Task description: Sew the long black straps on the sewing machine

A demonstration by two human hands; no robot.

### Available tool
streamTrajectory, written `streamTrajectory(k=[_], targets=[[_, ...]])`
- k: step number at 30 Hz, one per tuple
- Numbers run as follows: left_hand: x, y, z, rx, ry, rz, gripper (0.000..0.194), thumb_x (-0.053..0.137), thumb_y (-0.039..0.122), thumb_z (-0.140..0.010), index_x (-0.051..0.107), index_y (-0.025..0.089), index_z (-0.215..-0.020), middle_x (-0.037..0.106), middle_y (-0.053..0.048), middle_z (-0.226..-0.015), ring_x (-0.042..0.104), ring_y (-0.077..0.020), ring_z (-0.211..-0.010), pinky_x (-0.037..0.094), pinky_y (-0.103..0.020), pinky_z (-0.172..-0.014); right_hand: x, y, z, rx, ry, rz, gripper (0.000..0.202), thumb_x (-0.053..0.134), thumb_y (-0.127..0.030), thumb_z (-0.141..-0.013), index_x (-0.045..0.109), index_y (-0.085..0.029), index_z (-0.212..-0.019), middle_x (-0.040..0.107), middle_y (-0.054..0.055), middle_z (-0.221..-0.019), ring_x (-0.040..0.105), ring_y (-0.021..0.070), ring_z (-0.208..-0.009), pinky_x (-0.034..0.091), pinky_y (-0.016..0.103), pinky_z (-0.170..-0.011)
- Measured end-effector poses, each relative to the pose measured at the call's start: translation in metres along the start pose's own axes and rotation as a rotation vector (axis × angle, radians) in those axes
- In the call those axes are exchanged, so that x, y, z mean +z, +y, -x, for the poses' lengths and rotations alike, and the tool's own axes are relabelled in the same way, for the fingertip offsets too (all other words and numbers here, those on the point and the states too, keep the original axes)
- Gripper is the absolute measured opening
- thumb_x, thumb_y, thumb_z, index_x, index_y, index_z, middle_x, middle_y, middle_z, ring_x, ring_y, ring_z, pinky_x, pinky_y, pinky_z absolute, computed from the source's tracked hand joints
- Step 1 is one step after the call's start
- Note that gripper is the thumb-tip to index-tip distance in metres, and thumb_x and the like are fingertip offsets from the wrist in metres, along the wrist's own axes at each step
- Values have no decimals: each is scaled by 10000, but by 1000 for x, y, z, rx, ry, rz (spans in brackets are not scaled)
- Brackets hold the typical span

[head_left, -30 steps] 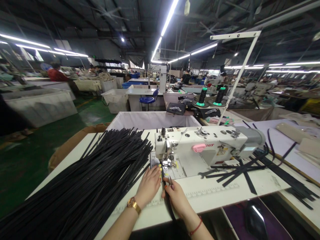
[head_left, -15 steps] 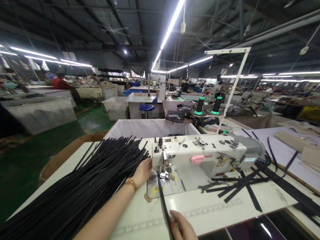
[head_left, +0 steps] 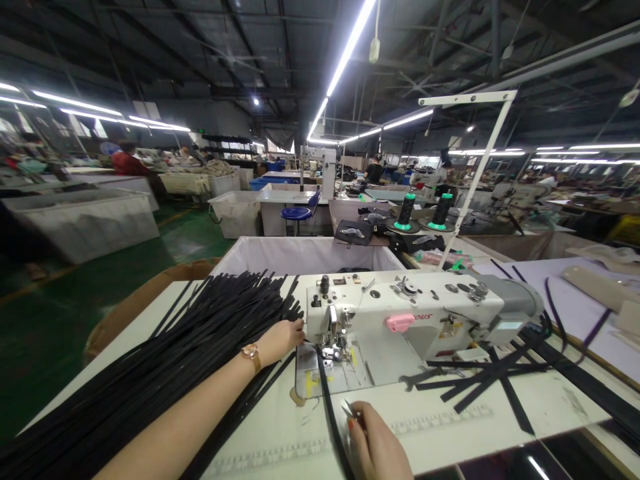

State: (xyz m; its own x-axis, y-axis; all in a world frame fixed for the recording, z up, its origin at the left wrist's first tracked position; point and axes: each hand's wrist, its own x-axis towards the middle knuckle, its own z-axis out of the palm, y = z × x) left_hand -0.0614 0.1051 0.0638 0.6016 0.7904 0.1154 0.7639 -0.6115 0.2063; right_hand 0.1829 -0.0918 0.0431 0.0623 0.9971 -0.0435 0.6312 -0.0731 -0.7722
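Observation:
A white sewing machine (head_left: 370,313) stands on the pale table. A narrow black strip (head_left: 326,397) runs from under its presser foot (head_left: 331,352) toward the table's front edge. My left hand (head_left: 281,341), with a watch on the wrist, is just left of the machine's head. Its fingertips are pinched together; what they hold is hidden. My right hand (head_left: 373,443) is closed around small thread snips (head_left: 348,409), their metal tips showing, just right of the strip. Beneath and beside my left forearm lies a big pile of black strips (head_left: 165,373).
Loose black strips (head_left: 480,383) and a wrench (head_left: 414,380) lie right of the needle area. A ruler scale (head_left: 280,453) runs along the table front. Behind the machine are a pale bin (head_left: 295,250), thread cones (head_left: 406,212) and a thread stand (head_left: 483,167).
My left hand has shifted slightly left, away from the machine's head. My right hand has moved up and right, bringing the snips' tips into view.

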Motion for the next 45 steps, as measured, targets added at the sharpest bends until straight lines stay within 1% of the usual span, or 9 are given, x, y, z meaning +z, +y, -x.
streamTrajectory(k=[2,4,7,11,13,18,28,40,45], targets=[[1,4,11,-8,-28,-5,237,493,274,-932,677,189,-810,676,-99,-972,660,-217,-829,491,-315,-797,3,-10,-13,-44,-23,79,299,406,-418,-915,574,-239,-1085,714,124,-1017,663,300,-925,420,359,-759],[1,9,19,-20,-42,-7,251,461,265,-950,678,194,-845,674,-89,-995,661,-213,-844,477,-309,-798,7,-22,-27,-73,-30,93,264,436,-377,-909,583,-226,-1069,715,127,-977,661,304,-895,406,363,-732],[2,15,25,-54,-46,-7,276,423,261,-968,673,204,-865,686,-67,-973,665,-209,-851,456,-291,-774,19,-42,-48,-78,-54,-194,136,504,-299,-883,601,-214,-928,685,71,-845,622,217,-754,393,315,-659],[4,17,28,-124,-45,-3,312,392,260,-975,662,195,-833,706,-61,-889,675,-212,-840,433,-277,-731,47,-61,-73,294,-286,-866,121,498,-261,-879,512,-200,-776,545,-37,-630,381,71,-416,232,219,-407],[5,17,28,-146,-48,0,324,384,258,-975,661,194,-819,711,-65,-889,677,-214,-843,425,-278,-726,60,-65,-85,418,-342,-995,149,451,-245,-894,466,-197,-754,516,-49,-597,330,48,-370,174,192,-371],[4,16,28,-174,-61,4,324,383,264,-969,667,195,-827,714,-70,-909,676,-223,-868,419,-287,-733,73,-67,-111,533,-379,-1153,208,386,-215,-930,464,-174,-743,500,-50,-547,348,28,-353,238,150,-369],[5,15,27,-170,-66,9,334,368,270,-972,660,191,-830,712,-76,-907,671,-230,-881,416,-300,-760,77,-63,-121,653,-408,-1301,296,379,-239,-965,476,-159,-697,504,-38,-507,310,11,-316,169,119,-339],[0,19,27,-190,-75,13,325,382,278,-970,669,198,-841,718,-86,-916,679,-228,-888,422,-286,-755,76,-64,-128,708,-421,-1395,335,379,-226,-975,474,-150,-662,478,-44,-490,329,-2,-326,273,81,-348],[1,19,27,-179,-64,0,330,381,274,-974,663,192,-823,715,-85,-889,682,-230,-868,418,-286,-744,75,-66,-132,697,-430,-1364,331,383,-223,-976,496,-144,-675,479,-43,-487,323,1,-323,266,79,-327]])
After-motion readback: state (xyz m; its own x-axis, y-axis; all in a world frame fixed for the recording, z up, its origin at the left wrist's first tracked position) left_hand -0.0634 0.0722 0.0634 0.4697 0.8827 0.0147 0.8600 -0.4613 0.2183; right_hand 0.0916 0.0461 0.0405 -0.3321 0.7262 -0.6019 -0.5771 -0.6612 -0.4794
